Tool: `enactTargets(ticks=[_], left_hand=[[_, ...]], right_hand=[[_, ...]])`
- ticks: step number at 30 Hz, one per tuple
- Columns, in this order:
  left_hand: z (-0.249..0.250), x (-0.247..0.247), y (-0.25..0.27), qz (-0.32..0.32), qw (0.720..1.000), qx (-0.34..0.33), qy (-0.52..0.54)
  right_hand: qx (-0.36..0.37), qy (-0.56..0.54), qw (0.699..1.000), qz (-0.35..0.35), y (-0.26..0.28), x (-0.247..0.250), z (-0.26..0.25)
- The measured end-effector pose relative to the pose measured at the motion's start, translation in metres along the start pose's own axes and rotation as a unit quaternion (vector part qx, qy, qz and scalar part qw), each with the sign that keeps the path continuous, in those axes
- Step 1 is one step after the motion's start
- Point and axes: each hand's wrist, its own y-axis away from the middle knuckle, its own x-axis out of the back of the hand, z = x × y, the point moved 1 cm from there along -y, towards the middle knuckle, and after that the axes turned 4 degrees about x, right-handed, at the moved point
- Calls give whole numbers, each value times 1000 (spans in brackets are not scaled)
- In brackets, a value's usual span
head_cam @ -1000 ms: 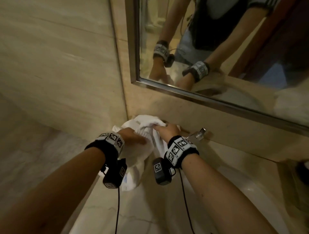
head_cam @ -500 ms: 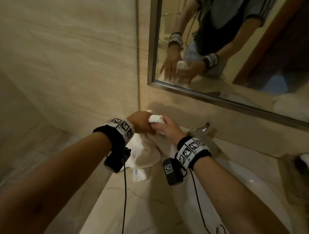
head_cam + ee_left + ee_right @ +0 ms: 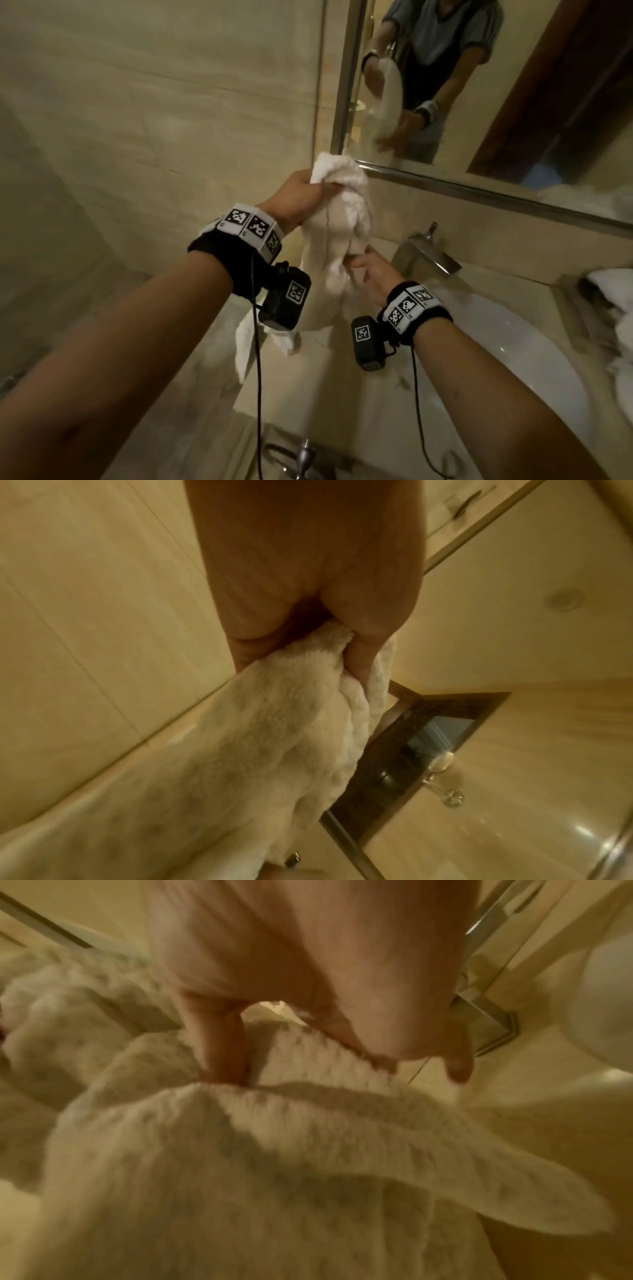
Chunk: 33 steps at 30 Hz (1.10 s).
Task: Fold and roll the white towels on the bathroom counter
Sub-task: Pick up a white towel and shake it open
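Note:
A white towel (image 3: pixel 342 233) hangs bunched in the air above the left end of the counter (image 3: pixel 308 394), its lower corners dangling just over the counter's surface. My left hand (image 3: pixel 308 186) is raised near the mirror's corner and grips the towel's top end in a fist. The left wrist view shows this left hand (image 3: pixel 301 642) clenched on the towel (image 3: pixel 274 737). My right hand (image 3: pixel 358 267) is lower and pinches a fold at the towel's middle. In the blurred right wrist view the thumb (image 3: pixel 222 1047) presses into the towel (image 3: pixel 274 1177).
A white sink basin (image 3: pixel 496 342) lies to the right, with a chrome faucet (image 3: pixel 426 251) behind it. More white towels (image 3: pixel 613 294) are heaped at the far right. A mirror (image 3: pixel 513 102) hangs above; a beige wall (image 3: pixel 154 120) closes the left side.
The towel has come up off the counter. My left hand rose with its top end, while my right hand dropped lower along the hanging cloth.

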Motion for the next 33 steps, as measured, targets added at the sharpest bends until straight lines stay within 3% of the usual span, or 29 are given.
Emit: enactTargets(ticks=[6,10,13,20,26,29,33], left_hand=[[3,-7,70,-151,981,97,71],[-3,-2,108,-212,968,136,17],[-14,-1,134,-203,969,130,-45],[-17,17,196,-155,978,120,-75],[9,36,246,-130,980,85,-121],[27,34,262,-116,988,45,-91],[48,29,274,-161,981,-20,104]], right_hand=[[26,-3,1000,-15,60,-29,19],[47,-43,998,7,102,-42,38],[35,-54,998,13,131,-52,54],[38,-34,999,11,184,-67,70],[112,-56,989,-79,229,-72,46],[101,-134,973,-158,253,-59,37],[138,-215,937,-239,272,-45,25]])
